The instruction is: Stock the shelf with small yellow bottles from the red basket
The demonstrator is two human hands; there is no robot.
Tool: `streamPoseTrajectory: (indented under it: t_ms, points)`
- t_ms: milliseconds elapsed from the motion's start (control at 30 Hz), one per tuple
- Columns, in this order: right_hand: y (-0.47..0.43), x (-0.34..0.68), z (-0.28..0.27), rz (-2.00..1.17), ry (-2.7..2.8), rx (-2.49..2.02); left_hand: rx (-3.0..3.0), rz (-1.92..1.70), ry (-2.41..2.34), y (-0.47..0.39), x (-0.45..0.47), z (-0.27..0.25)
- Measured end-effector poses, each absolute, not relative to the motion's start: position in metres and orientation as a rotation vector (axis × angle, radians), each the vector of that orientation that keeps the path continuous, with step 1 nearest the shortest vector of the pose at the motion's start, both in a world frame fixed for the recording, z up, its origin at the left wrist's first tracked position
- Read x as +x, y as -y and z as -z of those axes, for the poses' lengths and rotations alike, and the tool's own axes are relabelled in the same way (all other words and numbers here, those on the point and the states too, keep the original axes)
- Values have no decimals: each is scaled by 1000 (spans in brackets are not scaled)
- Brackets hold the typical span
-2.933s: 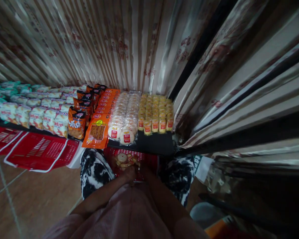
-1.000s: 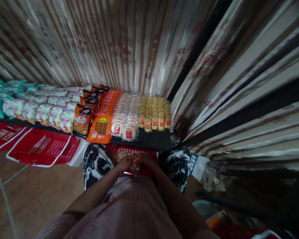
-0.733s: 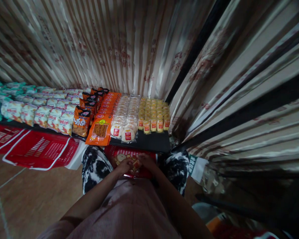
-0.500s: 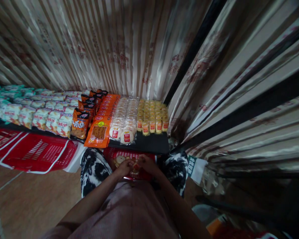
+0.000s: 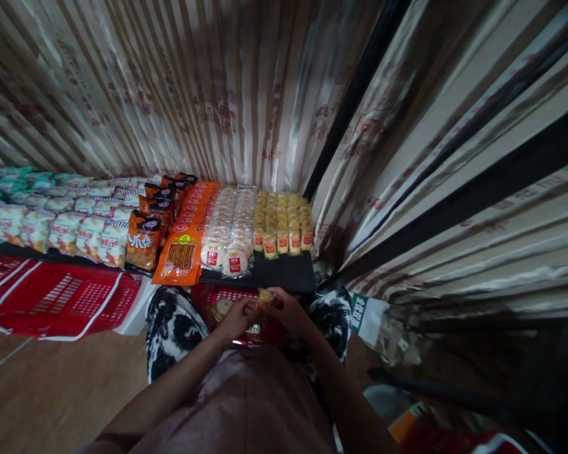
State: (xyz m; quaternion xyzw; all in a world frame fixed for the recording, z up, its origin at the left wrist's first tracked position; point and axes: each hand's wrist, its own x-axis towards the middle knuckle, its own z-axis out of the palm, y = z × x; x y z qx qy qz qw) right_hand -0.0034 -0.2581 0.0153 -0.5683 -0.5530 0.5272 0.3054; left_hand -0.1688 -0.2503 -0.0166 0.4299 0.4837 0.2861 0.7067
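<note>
Over a red basket [image 5: 216,292] between my knees, both hands meet around a small yellow wrapped snack [image 5: 265,296]. My right hand [image 5: 286,311] is closed on it, with the fingers along its far side. The fingers of my left hand [image 5: 238,318] are pinched together at its left edge. Round pale wrapped crackers [image 5: 223,307] lie in the basket beside my left hand. On the black shelf [image 5: 284,271] just beyond stand rows of similar yellow snacks [image 5: 283,241] and columns of round white crackers [image 5: 235,260].
Left along the shelf are orange stick-snack bags [image 5: 180,255], orange-and-black bags [image 5: 143,241] and several rows of white bags [image 5: 111,244]. Red baskets [image 5: 61,296] with white handles sit below, at left. A pleated curtain [image 5: 194,94] hangs behind, and a dark pole [image 5: 350,101] slants at right.
The yellow snack has come up between my hands and shows more clearly. My right hand has shifted slightly. The whole view has swung a little to the right.
</note>
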Motion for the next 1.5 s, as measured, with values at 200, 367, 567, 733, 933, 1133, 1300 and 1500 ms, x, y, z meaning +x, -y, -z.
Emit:
streamPoseTrajectory:
  t_ms: [200,367,567,733,933,1133,1300,1500]
  points:
    - [253,-3,-27,-1286,1337,-1535,1070,-714,-1134,242,-157,8]
    - [248,-3,-23,-1045,1253,-1589,1179,-803,-1173,228,-143,15]
    - [247,0,-30,-620,1262,-1868,1335,-817,-1228,214,-122,4]
    - [244,2,-31,-430,1303,-1943,1548,-768,-1308,205,-105,-10]
    - [239,1,-20,-383,1265,-1880,1671,-669,-1404,192,-88,-23]
    - [232,6,-3,-357,1216,-1758,1613,-698,-1371,176,-69,-15]
    - [225,13,14,-260,1286,-1703,1600,-735,-1396,165,-54,-14]
    - [218,20,33,-180,1347,-1678,1643,-746,-1462,153,-39,-13]
